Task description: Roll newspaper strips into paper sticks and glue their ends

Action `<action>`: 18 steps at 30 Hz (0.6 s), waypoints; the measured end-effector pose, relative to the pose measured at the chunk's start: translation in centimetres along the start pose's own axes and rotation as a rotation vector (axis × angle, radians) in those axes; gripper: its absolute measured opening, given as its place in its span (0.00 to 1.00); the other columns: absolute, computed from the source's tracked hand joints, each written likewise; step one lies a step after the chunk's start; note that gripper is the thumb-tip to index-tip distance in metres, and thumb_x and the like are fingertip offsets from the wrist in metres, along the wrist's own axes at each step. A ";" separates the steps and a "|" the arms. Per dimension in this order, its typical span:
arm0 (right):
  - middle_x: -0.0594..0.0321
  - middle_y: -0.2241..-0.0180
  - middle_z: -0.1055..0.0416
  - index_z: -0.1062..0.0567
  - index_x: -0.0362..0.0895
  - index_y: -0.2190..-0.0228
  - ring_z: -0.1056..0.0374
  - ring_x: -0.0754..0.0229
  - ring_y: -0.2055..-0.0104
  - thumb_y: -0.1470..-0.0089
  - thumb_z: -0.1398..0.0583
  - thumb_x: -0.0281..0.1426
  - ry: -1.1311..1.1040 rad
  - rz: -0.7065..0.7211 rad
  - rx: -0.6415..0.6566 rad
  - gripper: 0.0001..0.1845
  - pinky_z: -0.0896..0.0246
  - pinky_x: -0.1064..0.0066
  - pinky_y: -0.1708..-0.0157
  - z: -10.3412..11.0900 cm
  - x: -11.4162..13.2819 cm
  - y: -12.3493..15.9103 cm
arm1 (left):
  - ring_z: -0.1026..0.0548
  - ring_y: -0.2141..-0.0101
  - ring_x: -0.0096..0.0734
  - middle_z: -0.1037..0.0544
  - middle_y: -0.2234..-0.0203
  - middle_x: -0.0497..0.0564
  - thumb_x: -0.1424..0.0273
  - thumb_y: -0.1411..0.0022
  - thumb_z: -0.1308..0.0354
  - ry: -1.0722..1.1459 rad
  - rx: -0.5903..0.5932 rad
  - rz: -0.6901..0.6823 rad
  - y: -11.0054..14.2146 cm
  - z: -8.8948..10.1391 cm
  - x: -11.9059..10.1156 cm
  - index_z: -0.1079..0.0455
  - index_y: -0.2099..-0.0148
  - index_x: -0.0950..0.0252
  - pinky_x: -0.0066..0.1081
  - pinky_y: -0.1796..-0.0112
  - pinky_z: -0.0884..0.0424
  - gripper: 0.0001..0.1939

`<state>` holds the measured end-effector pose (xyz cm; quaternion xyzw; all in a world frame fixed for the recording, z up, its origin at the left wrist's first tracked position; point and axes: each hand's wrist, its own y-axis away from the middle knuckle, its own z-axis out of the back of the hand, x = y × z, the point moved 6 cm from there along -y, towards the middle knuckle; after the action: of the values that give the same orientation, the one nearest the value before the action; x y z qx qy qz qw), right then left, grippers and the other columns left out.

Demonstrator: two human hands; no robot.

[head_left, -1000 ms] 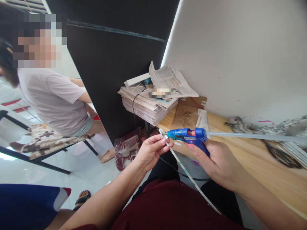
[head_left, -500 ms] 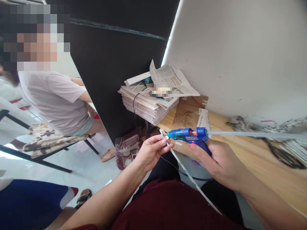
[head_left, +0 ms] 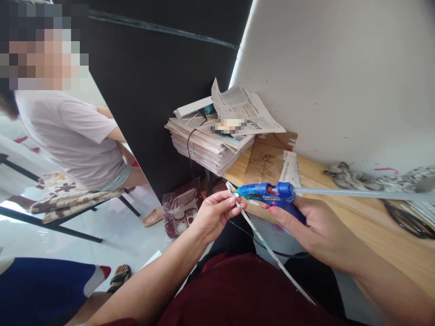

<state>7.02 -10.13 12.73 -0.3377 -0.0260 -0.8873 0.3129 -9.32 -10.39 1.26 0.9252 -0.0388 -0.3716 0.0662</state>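
Note:
Between the thumb and fingers of my left hand (head_left: 219,210) is the upper end of a thin rolled paper strip (head_left: 263,242), which slants down to the right across my lap. My right hand (head_left: 309,226) is wrapped round the handle of a blue hot glue gun (head_left: 268,192). The gun's nozzle points left and sits at the strip's end, close to my left fingertips; whether it touches the paper I cannot tell. A long clear glue stick (head_left: 340,192) runs out of the gun's back. A small orange-red light glows on its body.
A stack of newspapers (head_left: 207,145) stands on the wooden table (head_left: 322,213), beside a stained cardboard piece (head_left: 267,165). Black-handled scissors (head_left: 406,219) and paper rolls lie at right. A black panel (head_left: 146,81) stands behind. At left a person (head_left: 73,131) sits on a chair.
My right hand and the glue gun have shifted slightly right and down. The nozzle stays by the strip's end, and my left hand keeps its hold. The view has tilted a little.

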 end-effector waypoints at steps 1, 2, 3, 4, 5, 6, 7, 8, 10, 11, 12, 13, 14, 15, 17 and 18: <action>0.64 0.74 0.26 0.26 0.47 0.59 0.31 0.58 0.72 0.43 0.48 0.42 -0.015 -0.013 0.012 0.18 0.35 0.69 0.73 -0.1 -0.3 0.0 | 0.22 0.65 0.33 0.23 0.68 0.55 0.76 0.51 0.35 0.003 -0.004 0.003 -0.1 0.0 0.0 0.28 0.66 0.71 0.22 0.67 0.25 0.08; 0.63 0.74 0.26 0.26 0.47 0.59 0.30 0.57 0.72 0.43 0.48 0.43 -0.029 -0.025 0.018 0.18 0.35 0.68 0.72 -0.1 -0.5 -0.1 | 0.22 0.65 0.34 0.22 0.68 0.54 0.76 0.51 0.35 0.007 -0.007 0.005 -0.2 0.0 0.0 0.28 0.66 0.71 0.22 0.67 0.25 0.08; 0.63 0.74 0.26 0.26 0.47 0.58 0.30 0.56 0.71 0.43 0.48 0.43 -0.044 -0.033 0.017 0.18 0.35 0.68 0.72 -0.1 -0.8 -0.1 | 0.22 0.66 0.34 0.22 0.68 0.54 0.76 0.51 0.35 0.010 -0.008 0.007 -0.3 0.0 0.1 0.28 0.66 0.71 0.22 0.67 0.25 0.08; 0.62 0.73 0.26 0.27 0.46 0.58 0.30 0.56 0.69 0.43 0.48 0.43 -0.055 -0.038 0.017 0.19 0.34 0.68 0.71 -0.2 -1.0 -0.2 | 0.22 0.66 0.34 0.22 0.69 0.54 0.76 0.51 0.35 0.011 -0.008 0.010 -0.3 0.0 0.1 0.28 0.66 0.71 0.22 0.67 0.25 0.08; 0.62 0.73 0.26 0.27 0.46 0.59 0.30 0.56 0.69 0.43 0.48 0.44 -0.058 -0.041 0.017 0.19 0.34 0.68 0.71 -0.2 -1.3 -0.2 | 0.22 0.66 0.33 0.22 0.69 0.55 0.76 0.51 0.35 0.012 -0.005 0.013 -0.4 0.0 0.1 0.28 0.66 0.71 0.22 0.67 0.25 0.07; 0.62 0.73 0.26 0.26 0.46 0.60 0.30 0.56 0.69 0.43 0.49 0.44 -0.053 -0.044 0.018 0.19 0.35 0.68 0.72 -0.2 -1.5 -0.2 | 0.22 0.66 0.33 0.22 0.69 0.55 0.76 0.51 0.36 0.012 -0.002 0.016 -0.5 0.0 0.1 0.28 0.66 0.72 0.22 0.67 0.25 0.07; 0.62 0.75 0.27 0.26 0.46 0.62 0.30 0.56 0.71 0.43 0.49 0.44 -0.041 -0.050 0.021 0.19 0.35 0.69 0.74 -0.2 -1.7 -0.3 | 0.22 0.66 0.33 0.22 0.69 0.55 0.76 0.50 0.36 0.012 -0.001 0.019 -0.6 0.0 0.1 0.28 0.66 0.72 0.22 0.67 0.25 0.07; 0.63 0.77 0.28 0.26 0.46 0.65 0.31 0.57 0.73 0.43 0.49 0.44 -0.023 -0.058 0.029 0.18 0.36 0.69 0.75 -0.2 -1.8 -0.3 | 0.22 0.66 0.33 0.22 0.69 0.55 0.76 0.50 0.36 0.013 0.000 0.022 -0.6 0.0 0.2 0.28 0.66 0.71 0.22 0.67 0.25 0.07; 0.64 0.80 0.31 0.26 0.46 0.68 0.34 0.59 0.77 0.42 0.49 0.44 0.009 -0.067 0.051 0.18 0.39 0.70 0.79 -0.1 -2.0 -0.4 | 0.22 0.66 0.34 0.22 0.69 0.55 0.76 0.50 0.36 0.017 -0.003 0.024 -0.8 0.0 0.2 0.28 0.67 0.71 0.22 0.67 0.25 0.07; 0.65 0.80 0.31 0.27 0.46 0.68 0.35 0.60 0.78 0.42 0.50 0.44 0.020 -0.065 0.065 0.18 0.41 0.71 0.80 0.1 -1.9 -0.5 | 0.22 0.66 0.34 0.22 0.69 0.55 0.76 0.51 0.36 0.016 -0.006 0.027 -0.9 0.0 0.2 0.28 0.67 0.71 0.23 0.67 0.25 0.07; 0.65 0.80 0.32 0.27 0.46 0.68 0.35 0.60 0.79 0.42 0.50 0.43 0.030 -0.060 0.082 0.18 0.41 0.71 0.80 0.2 -1.8 -0.7 | 0.22 0.66 0.34 0.22 0.68 0.55 0.76 0.51 0.36 0.014 -0.008 0.030 -1.0 0.1 0.2 0.28 0.66 0.71 0.23 0.67 0.25 0.07; 0.65 0.80 0.31 0.27 0.46 0.68 0.35 0.60 0.79 0.42 0.50 0.43 0.045 -0.053 0.093 0.18 0.42 0.71 0.80 0.3 -1.7 -0.9 | 0.22 0.66 0.34 0.22 0.69 0.55 0.76 0.51 0.36 0.011 -0.009 0.032 -1.2 0.1 0.3 0.28 0.66 0.71 0.23 0.67 0.25 0.07; 0.65 0.79 0.31 0.27 0.46 0.67 0.35 0.60 0.78 0.41 0.50 0.43 0.063 -0.041 0.094 0.17 0.41 0.71 0.79 0.5 -1.6 -1.1 | 0.22 0.66 0.34 0.22 0.69 0.55 0.76 0.51 0.36 0.008 -0.009 0.034 -1.3 0.1 0.3 0.27 0.66 0.71 0.23 0.67 0.25 0.07; 0.65 0.79 0.31 0.27 0.46 0.66 0.35 0.60 0.77 0.41 0.50 0.42 0.086 -0.028 0.089 0.17 0.41 0.71 0.78 0.6 -1.5 -1.3 | 0.22 0.66 0.34 0.22 0.69 0.55 0.76 0.51 0.35 0.008 -0.009 0.034 -1.4 0.1 0.3 0.27 0.66 0.71 0.23 0.67 0.25 0.07; 0.65 0.79 0.31 0.27 0.46 0.65 0.35 0.60 0.77 0.42 0.49 0.42 0.138 -0.001 0.045 0.16 0.40 0.70 0.76 0.8 -1.5 -1.7 | 0.22 0.66 0.34 0.23 0.69 0.54 0.76 0.51 0.35 0.009 -0.011 0.036 -1.7 0.0 0.3 0.27 0.66 0.71 0.22 0.67 0.25 0.07; 0.65 0.79 0.31 0.27 0.46 0.65 0.35 0.60 0.77 0.42 0.49 0.42 0.160 0.009 0.023 0.16 0.40 0.70 0.75 0.8 -1.6 -1.9 | 0.22 0.66 0.34 0.23 0.69 0.54 0.76 0.51 0.35 0.008 -0.014 0.038 -1.8 0.0 0.3 0.27 0.67 0.71 0.22 0.67 0.25 0.07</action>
<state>7.34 -7.58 12.65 -0.2622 -0.0099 -0.9097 0.3217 -9.06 -8.64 0.72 0.9254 -0.0536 -0.3667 0.0799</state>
